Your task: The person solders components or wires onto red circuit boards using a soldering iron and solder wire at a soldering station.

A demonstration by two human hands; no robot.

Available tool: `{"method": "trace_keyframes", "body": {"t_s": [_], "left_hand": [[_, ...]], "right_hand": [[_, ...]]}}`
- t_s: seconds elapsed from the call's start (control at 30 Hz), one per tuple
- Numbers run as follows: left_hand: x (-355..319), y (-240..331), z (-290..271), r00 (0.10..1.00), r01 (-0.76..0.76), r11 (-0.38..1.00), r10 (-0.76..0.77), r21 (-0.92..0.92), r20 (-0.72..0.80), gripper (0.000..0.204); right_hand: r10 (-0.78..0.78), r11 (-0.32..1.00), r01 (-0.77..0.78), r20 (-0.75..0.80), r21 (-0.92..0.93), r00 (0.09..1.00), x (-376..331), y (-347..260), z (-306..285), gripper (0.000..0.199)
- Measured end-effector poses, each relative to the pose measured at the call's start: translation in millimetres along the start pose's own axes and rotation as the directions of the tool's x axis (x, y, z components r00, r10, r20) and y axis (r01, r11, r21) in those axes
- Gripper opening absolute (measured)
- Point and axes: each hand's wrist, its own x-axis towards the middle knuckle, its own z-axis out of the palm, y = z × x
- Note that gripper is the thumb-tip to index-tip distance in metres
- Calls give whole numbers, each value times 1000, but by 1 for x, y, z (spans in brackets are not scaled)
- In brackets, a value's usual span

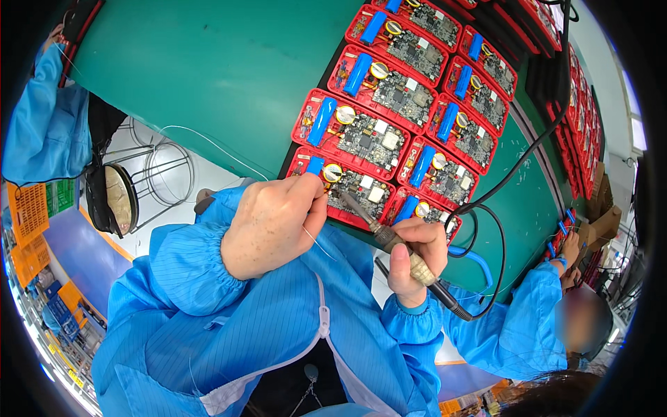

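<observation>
Blue cuffs [201, 274] nearest, wrists bent inward; left hand [267, 222] pinching, thin wire [319, 244] trailing from it; right hand [420, 254] wrapped round a soldering iron [386, 238], tip angled up-left over the nearest red case [338, 211], contact unclear. Green tabletop [208, 76] beyond, more red cases in rows up its right side. Round stool [119, 198] by the table's left edge, orange crates [28, 215] past it; blue-sleeved co-workers [48, 118] both sides

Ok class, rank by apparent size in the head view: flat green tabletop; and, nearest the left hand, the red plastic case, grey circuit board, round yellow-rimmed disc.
Green tabletop
Red case, partly hidden
Grey circuit board
Yellow-rimmed disc
</observation>
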Motion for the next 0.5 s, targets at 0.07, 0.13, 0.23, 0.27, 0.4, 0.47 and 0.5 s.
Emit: {"method": "trace_keyframes", "body": {"t_s": [0.07, 0.13, 0.23, 0.27, 0.4, 0.47, 0.5], "left_hand": [[-2, 0, -1, 1000, 1, 1000, -1, -8, 4, 12], [-3, 0, -1, 1000, -1, 1000, 1, -9, 4, 12], [-4, 0, -2, 1000, -8, 1000, 8, -9, 3, 12], [-4, 0, -2, 1000, -13, 1000, 13, -8, 2, 12], [-3, 0, -3, 1000, -13, 1000, 13, -7, 18, 12], [-4, -1, -3, 1000, -4, 1000, 4, 1, 22, 11], [-5, -1, -3, 1000, -3, 1000, 3, 2, 23, 11]], "right_hand": [[19, 999, -17, -25, 46, 1000, -4, 0, 1, 23], [-18, 998, 21, -47, 64, 999, -6, 1, 1, 24], [-20, 991, 33, -102, 132, 995, -6, 2, 3, 24], [-21, 991, 35, -103, 132, 994, -6, 3, 2, 24], [-9, 997, 12, -34, 70, 999, -3, -1, 0, 23], [6, 1000, -6, -6, 27, 1000, -1, -1, 0, 23], [-16, 1000, 16, 3, 8, 1000, 0, 1, 1, 22]]}}
